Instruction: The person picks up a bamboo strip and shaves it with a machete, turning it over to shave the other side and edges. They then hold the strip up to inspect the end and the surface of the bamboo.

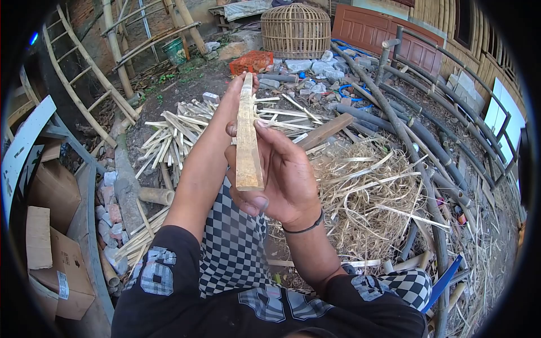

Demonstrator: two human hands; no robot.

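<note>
Item: bamboo strip (248,135), pale, flat, long and narrow; held upright at centre of the frame, its near end low and its far end pointing toward the upper middle; sighted end-on along its length.

Right hand (282,180): fingers curled round the lower part of the strip, thumb (255,201) pressed under the near end, fingertips on its right edge; black band at the wrist.

Left hand (239,96): mostly hidden behind the strip; it appears to pinch the far end, though the fingers cannot be told apart.

Handling note, as a judgement: the step looks like checking the strip for straightness and even thickness; best done with the grip light at both ends, the strip kept free of twist, one edge turned to the light, and fingers kept off sharp split edges.

Surroundings: pile of split bamboo slats (169,132) left of centre; heap of shavings (366,191) right of centre; woven dome cage (295,29) at top centre; orange crate (251,61) beside it; bamboo ladder (79,73) upper left; cardboard boxes (56,265) lower left; dark poles (417,135) at right.

Writing: large pale numerals on the black shirt (169,293), a "6" legible on the left sleeve, the rest folded and uncertain; a label on one box, too small to read.
</note>
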